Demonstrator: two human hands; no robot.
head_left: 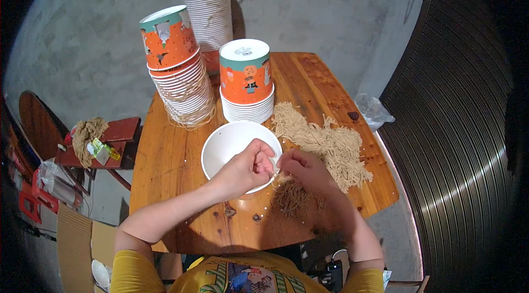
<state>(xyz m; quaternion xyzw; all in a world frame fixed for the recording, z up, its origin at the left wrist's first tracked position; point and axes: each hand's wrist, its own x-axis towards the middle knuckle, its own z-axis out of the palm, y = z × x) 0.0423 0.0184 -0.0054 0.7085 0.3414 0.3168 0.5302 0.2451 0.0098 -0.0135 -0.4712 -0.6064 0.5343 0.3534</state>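
Observation:
A white paper bucket (226,141) stands mouth up near the middle of the table, with small holes by its rim. My left hand (248,167) reaches over its mouth, fingers curled and closed at the right side of the rim. Just outside that rim, my right hand (308,171) is closed in a pinch. A short, thin, pale cord (276,173) shows between the two hands; the fingertips partly hide it. Beside and under my right hand lies a heap of tan cords (330,141), its near end (297,198) in shadow.
Behind the bucket stand a stack of orange-and-green paper buckets (246,81), a taller stack (176,67) draped with cords, and a tall white wrapped stack (206,9). A red bench (118,130) holds more cords at left. A ribbed shutter (452,144) rises at right.

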